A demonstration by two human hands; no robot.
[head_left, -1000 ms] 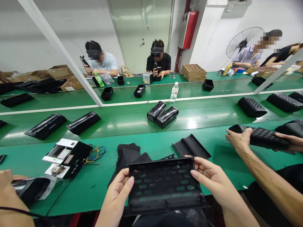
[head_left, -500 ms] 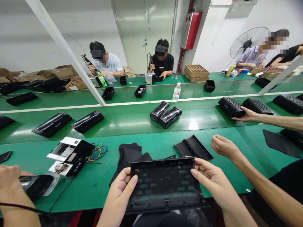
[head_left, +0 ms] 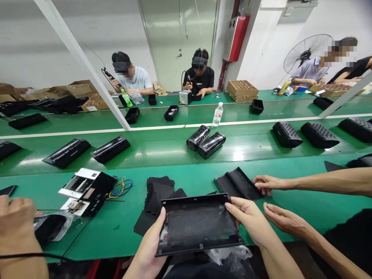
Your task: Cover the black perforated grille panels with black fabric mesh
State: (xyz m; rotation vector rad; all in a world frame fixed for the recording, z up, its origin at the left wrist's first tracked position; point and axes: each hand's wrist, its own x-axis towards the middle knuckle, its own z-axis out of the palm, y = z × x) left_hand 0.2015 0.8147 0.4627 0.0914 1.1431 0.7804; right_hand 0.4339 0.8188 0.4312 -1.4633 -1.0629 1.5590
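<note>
My left hand and my right hand grip a black plastic panel by its left and right ends, above the table's front edge. Its hollow side faces me, with a raised rim and small clips. A dark sheet-like rectangle covers its middle. Just behind it lies a stack of black sheets, partly hidden by the panel. Two similar black panels lie side by side farther back, and a co-worker's hand touches the right one. That person's other hand is near my right hand.
At left, a white-and-black device with coloured wires stands near another person's hand and a bagged black part. Black speaker-like housings sit on the green conveyor, by a bottle. Several people work beyond.
The panel in my hands has tilted and shifted slightly left; slots visible through it before no longer show. The co-worker at right let go of a housing and reached to the loose panels.
</note>
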